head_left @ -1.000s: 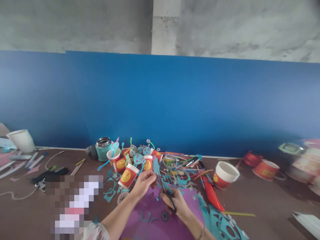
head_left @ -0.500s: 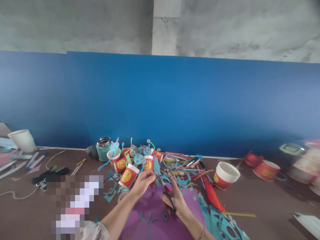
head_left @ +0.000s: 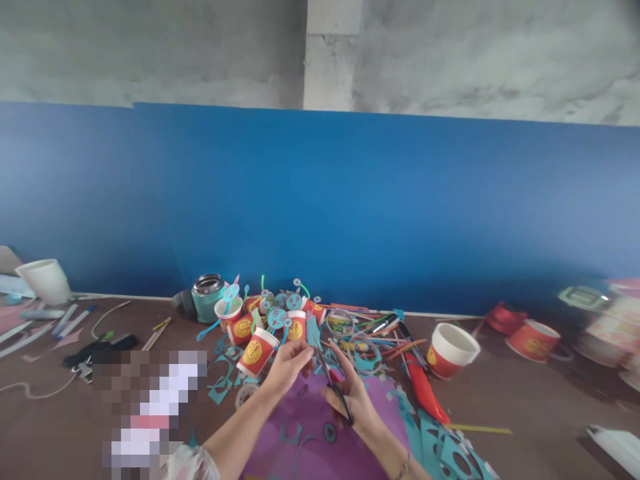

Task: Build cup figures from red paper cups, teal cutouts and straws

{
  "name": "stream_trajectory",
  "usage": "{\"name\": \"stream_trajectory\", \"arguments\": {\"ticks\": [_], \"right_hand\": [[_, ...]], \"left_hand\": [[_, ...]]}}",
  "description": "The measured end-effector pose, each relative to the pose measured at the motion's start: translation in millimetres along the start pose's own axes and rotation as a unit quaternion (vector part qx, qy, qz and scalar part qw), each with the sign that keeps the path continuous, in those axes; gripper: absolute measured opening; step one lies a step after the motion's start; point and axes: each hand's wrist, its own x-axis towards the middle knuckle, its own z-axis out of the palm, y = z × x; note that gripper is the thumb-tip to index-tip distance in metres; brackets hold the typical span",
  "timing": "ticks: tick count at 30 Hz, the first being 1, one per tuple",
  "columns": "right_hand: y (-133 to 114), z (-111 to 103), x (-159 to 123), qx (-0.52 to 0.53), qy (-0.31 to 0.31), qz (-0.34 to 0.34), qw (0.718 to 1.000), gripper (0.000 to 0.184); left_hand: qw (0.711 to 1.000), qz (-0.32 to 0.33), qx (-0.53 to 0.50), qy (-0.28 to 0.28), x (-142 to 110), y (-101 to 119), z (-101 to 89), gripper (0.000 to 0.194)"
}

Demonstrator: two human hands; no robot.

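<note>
In my right hand [head_left: 359, 401] is a pair of scissors [head_left: 341, 402] with black handles, its blades pointing up and away beside my left fingertips. My left hand [head_left: 294, 363] is pinched close to the blades; whatever sits between the fingertips is too small to make out. Below both hands lies a purple sheet [head_left: 270, 443]. On it rest a small round paper piece [head_left: 330, 432] with a dark ring and thin teal offcuts [head_left: 291, 433]. Just beyond my left hand, a red and white paper cup [head_left: 258, 352] leans among several cups decorated with teal paper faces [head_left: 277, 318].
Teal cut-out scraps [head_left: 450, 450] lie right of the sheet, near a red pouch-like item [head_left: 425, 390]. Pens and coloured sticks [head_left: 380, 327] are heaped behind. A white-and-red cup [head_left: 453, 350] stands right; a teal flask [head_left: 207, 299] stands back left. A blue panel [head_left: 320, 207] borders the table.
The scissors and my right hand have shifted very slightly, with the blades looking closer together. My left hand stays almost in place, still pinched. The things on the table have not visibly moved.
</note>
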Motion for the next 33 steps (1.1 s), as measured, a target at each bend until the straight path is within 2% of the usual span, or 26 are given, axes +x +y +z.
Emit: {"name": "stream_trajectory", "arguments": {"ticks": [17, 25, 33], "right_hand": [[2.6, -0.5, 0.2, 0.005, 0.001, -0.011, 1.0, 0.101], [5.1, -1.8, 0.1, -0.002, -0.008, -0.007, 1.0, 0.106], [7.9, -3.5, 1.2, -0.022, -0.009, -0.004, 1.0, 0.093]], "left_hand": [[1.0, 0.009, -0.022, 0.013, -0.9, -0.7, 0.5, 0.036], [1.0, 0.012, -0.016, 0.012, -1.1, -0.1, 0.4, 0.036], [0.999, 0.016, 0.026, 0.016, -1.2, 1.8, -0.1, 0.037]]}}
